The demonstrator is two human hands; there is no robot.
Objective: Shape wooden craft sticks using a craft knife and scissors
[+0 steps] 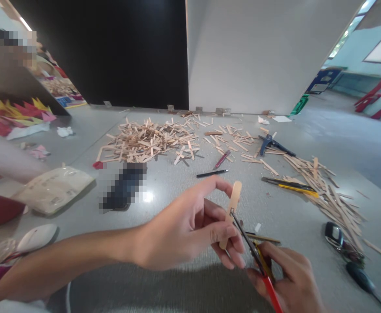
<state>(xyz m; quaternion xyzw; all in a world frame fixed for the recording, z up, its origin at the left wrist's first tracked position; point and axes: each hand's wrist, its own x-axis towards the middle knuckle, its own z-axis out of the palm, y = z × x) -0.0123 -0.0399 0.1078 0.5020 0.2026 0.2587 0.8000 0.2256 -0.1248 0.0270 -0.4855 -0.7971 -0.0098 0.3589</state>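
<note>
My left hand (190,230) grips a wooden craft stick (235,195), held tilted between its fingers and thumb. Partway along the stick is a small dark-edged square, perhaps a hole or a mark. My right hand (288,274) is closed around a slim dark pointed tool with a red handle (271,295); its exact kind is unclear. The tool's tip meets the stick at the square. Something yellow also shows by the right fingers, partly hidden. Just beyond the hands lie a black pen (212,173) and a dark red cutter (223,159).
A heap of wooden sticks (147,141) lies at the back, with more sticks (336,204) at right. Yellow-black cutter (291,186), blue pliers-like tool (268,143), key fob (333,234) and screwdriver (359,278) are also on the right. A mouse (37,238) sits left. Upright panels (242,56) stand behind.
</note>
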